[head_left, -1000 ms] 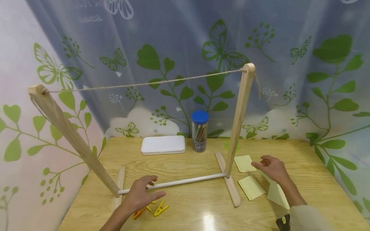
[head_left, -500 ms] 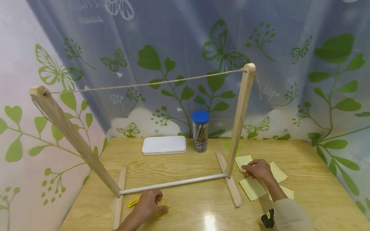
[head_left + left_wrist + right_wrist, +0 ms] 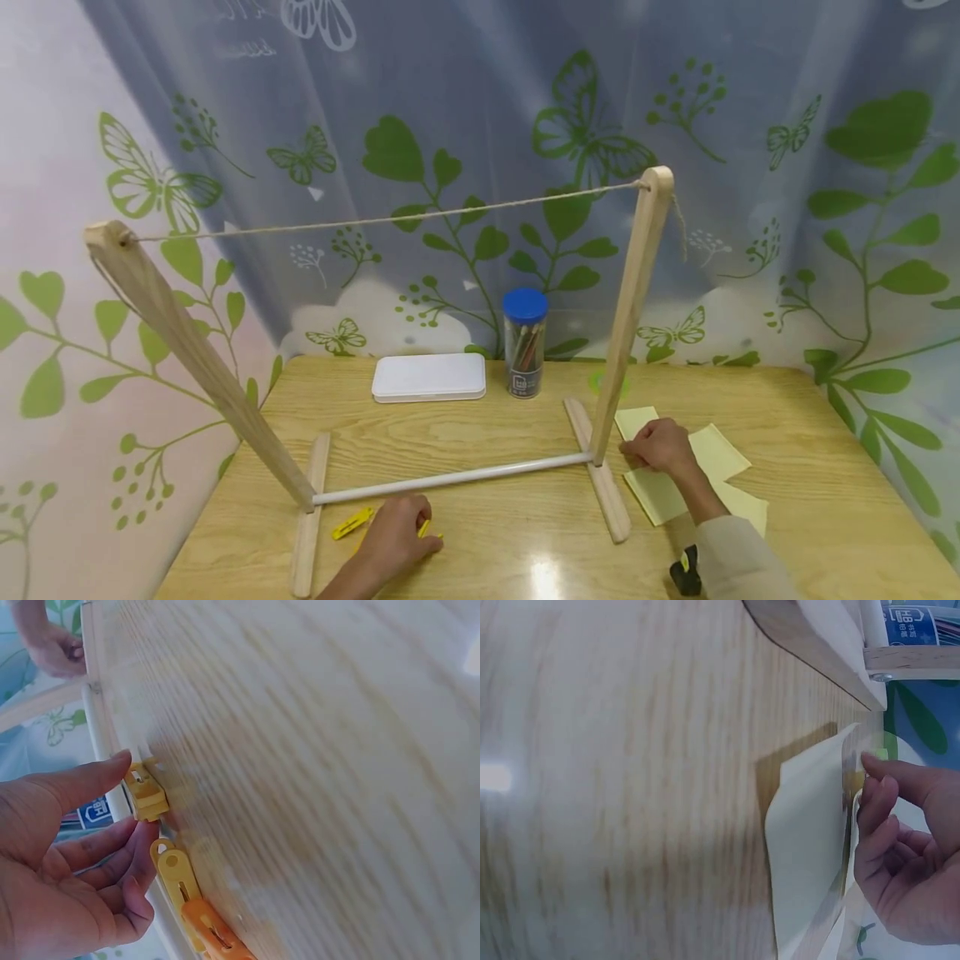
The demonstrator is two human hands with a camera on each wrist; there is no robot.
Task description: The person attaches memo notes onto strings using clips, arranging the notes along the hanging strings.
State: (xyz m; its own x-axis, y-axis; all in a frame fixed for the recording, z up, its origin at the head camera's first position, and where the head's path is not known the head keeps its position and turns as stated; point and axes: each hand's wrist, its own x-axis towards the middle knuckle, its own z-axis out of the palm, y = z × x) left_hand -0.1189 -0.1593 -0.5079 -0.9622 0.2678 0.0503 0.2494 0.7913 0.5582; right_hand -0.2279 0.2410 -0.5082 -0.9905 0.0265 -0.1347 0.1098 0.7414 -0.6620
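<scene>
My left hand [image 3: 397, 533] is low over the table's front left. Between its thumb and fingers is a yellow clothespin [image 3: 148, 796], which it pinches by the ends. Another yellow clothespin [image 3: 177, 876] and an orange one [image 3: 216, 930] lie close by on the wood. At the right, my right hand [image 3: 663, 450] reaches over pale yellow paper notes, fingers curled, fingertips at the lower corner of the far left note [image 3: 633, 417]. A nearer note [image 3: 806, 832] has a raised edge beside the hand. I cannot tell whether the fingertips pinch paper.
A wooden frame with a left post [image 3: 202, 367], a right post [image 3: 633, 317], a string [image 3: 390, 219] and a white bar [image 3: 450, 477] stands between the hands. Behind are a white case [image 3: 429, 377] and a blue-lidded pencil jar [image 3: 525, 346]. A black object [image 3: 686, 573] hangs by the right sleeve.
The left hand has come down and right onto a yellow clothespin. My right hand has moved left and slightly down, from the far right notes to the left ones.
</scene>
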